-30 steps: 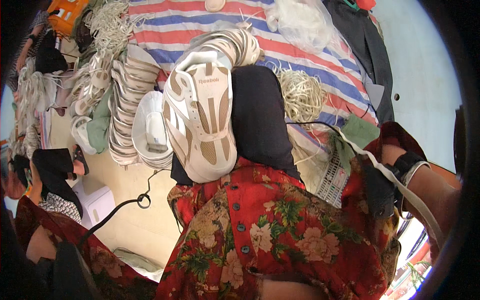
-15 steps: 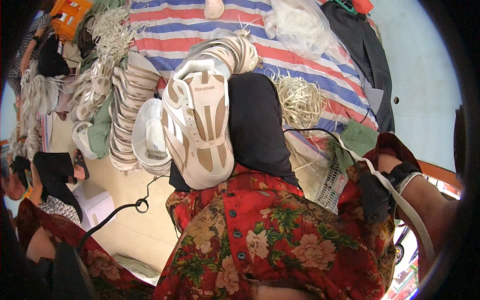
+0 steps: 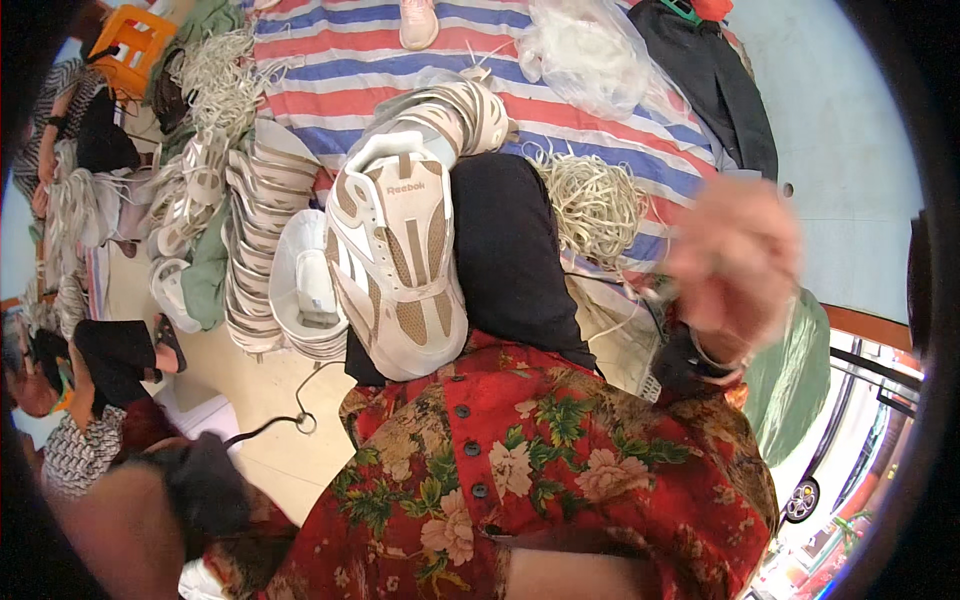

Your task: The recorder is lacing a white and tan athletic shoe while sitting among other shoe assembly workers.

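A beige, white and tan sneaker upper [image 3: 405, 265] rests toe toward me over my left thigh, beside my black-clad right knee [image 3: 505, 250]. Neither hand touches it. My right hand [image 3: 735, 270] is raised at the right, near a loose bundle of cream shoelaces [image 3: 590, 205]. Motion smears its fingers, so I cannot make out whether anything is in them. At the lower left edge my left hand [image 3: 120, 520] shows only as a blur past its dark cuff. A nested row of similar uppers [image 3: 440, 110] curves away beyond the sneaker upper.
Left of my leg stand a stack of uppers [image 3: 265, 250] and a white-lined nested stack [image 3: 305, 275]. A black cord with a ring [image 3: 305, 422] hangs over the floor. Striped sheeting [image 3: 340, 75] carries a clear plastic bag [image 3: 585, 55]. Another person's leg [image 3: 115, 345] is at left.
My right hand has swung up and inward into view at the right. The left arm has moved inward at the lower left. The sneaker upper stays on my thigh.
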